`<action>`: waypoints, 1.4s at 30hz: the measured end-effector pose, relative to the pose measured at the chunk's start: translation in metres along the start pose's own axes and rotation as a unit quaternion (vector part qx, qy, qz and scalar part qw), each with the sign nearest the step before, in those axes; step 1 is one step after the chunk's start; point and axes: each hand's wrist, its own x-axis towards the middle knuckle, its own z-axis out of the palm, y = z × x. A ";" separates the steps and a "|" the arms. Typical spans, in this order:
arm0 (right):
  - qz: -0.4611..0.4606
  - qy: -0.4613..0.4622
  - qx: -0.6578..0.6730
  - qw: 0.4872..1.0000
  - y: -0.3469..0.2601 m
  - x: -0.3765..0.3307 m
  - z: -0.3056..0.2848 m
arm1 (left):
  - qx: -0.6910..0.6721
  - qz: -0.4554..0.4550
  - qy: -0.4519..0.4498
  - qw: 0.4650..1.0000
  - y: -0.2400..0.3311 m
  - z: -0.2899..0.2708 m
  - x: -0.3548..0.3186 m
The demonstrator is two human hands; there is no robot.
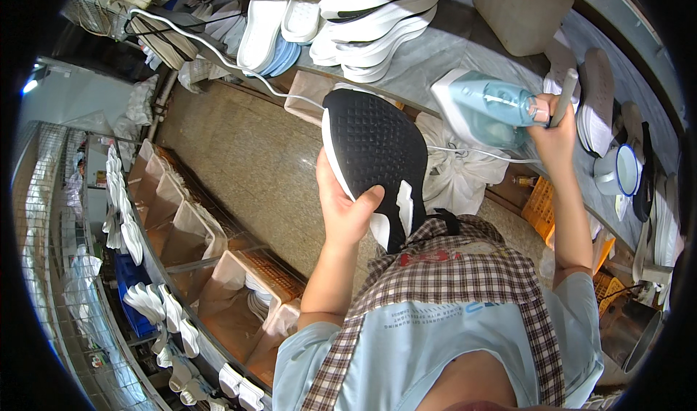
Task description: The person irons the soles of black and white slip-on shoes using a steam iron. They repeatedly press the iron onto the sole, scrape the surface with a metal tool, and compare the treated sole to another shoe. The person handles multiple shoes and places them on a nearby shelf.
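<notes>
My left hand grips a black shoe by its edge, thumb pressed on the near part. The shoe has a quilted-looking textured surface, a white rim along its left side and a white patch low on the right. In my right hand is a pale blue, see-through steam iron with a white base edge and a grey handle part. It is held over the bench, to the right of the shoe and apart from it. A white cord passes behind the shoe toward the right hand.
Stacked white soles and pale blue ones lie on the grey bench. A white enamel mug stands at the right, near more shoes. Lined crates and a wire rack are at the left.
</notes>
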 end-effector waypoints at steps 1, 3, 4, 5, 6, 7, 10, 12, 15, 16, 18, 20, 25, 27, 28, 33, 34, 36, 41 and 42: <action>0.010 0.027 0.009 1.000 0.009 0.003 0.001 | -0.028 -0.011 -0.005 1.000 0.000 -0.001 0.000; 0.004 0.072 0.060 0.996 0.029 0.010 0.005 | -0.084 -0.037 -0.013 0.996 0.001 -0.001 0.000; 0.011 0.113 0.047 0.992 0.038 0.012 0.006 | -0.104 -0.041 -0.017 0.994 0.000 -0.002 0.000; 0.010 0.132 0.042 0.990 0.046 0.014 0.007 | -0.124 -0.047 -0.022 0.991 0.000 -0.002 0.001; 0.010 0.157 0.032 0.987 0.054 0.016 0.008 | -0.144 -0.052 -0.029 0.988 -0.001 -0.002 0.002; 0.003 0.184 0.024 0.983 0.061 0.018 0.008 | -0.156 -0.056 -0.036 0.985 -0.001 -0.001 0.003; 0.011 0.222 0.061 0.973 0.079 0.024 0.013 | -0.189 -0.070 -0.058 0.978 -0.003 0.000 0.004; 0.013 0.226 0.091 0.970 0.088 0.026 0.014 | -0.208 -0.075 -0.073 0.972 -0.004 0.002 0.005; 0.026 0.209 0.128 0.969 0.095 0.019 0.015 | -0.225 -0.079 -0.091 0.967 -0.004 0.006 0.006; 0.016 0.196 0.145 0.970 0.096 0.016 0.016 | -0.226 -0.078 -0.098 0.966 -0.005 0.007 0.007; 0.045 0.178 0.164 0.969 0.097 0.009 0.013 | -0.229 -0.079 -0.112 0.964 -0.005 0.008 0.009; 0.038 0.153 0.182 0.971 0.096 0.004 0.011 | -0.235 -0.082 -0.105 0.963 -0.005 0.010 0.008; 0.042 0.196 0.134 0.970 0.087 -0.014 0.004 | -0.240 -0.078 -0.116 0.961 -0.007 0.013 0.010; 0.041 0.243 0.088 0.965 0.077 -0.026 0.003 | -0.238 -0.078 -0.118 0.961 -0.006 0.012 0.011; 0.081 0.273 -0.065 0.956 0.066 -0.037 -0.003 | -0.236 -0.079 -0.115 0.962 -0.005 0.011 0.011; 0.055 0.008 0.134 0.989 -0.012 -0.078 0.004 | -0.222 -0.099 -0.119 0.963 -0.004 0.010 0.010; 0.028 -0.025 0.131 0.991 -0.032 -0.080 0.013 | -0.223 -0.096 -0.126 0.962 -0.004 0.011 0.010; -0.058 -0.094 0.122 0.986 -0.066 -0.072 0.025 | -0.227 -0.087 -0.141 0.960 -0.004 0.012 0.010; -0.160 -0.132 -0.005 0.978 -0.117 -0.046 0.045 | -0.197 -0.071 -0.148 0.967 0.002 0.010 0.006; -0.165 -0.127 -0.015 0.978 -0.122 -0.044 0.049 | -0.202 -0.069 -0.148 0.966 0.003 0.010 0.005</action>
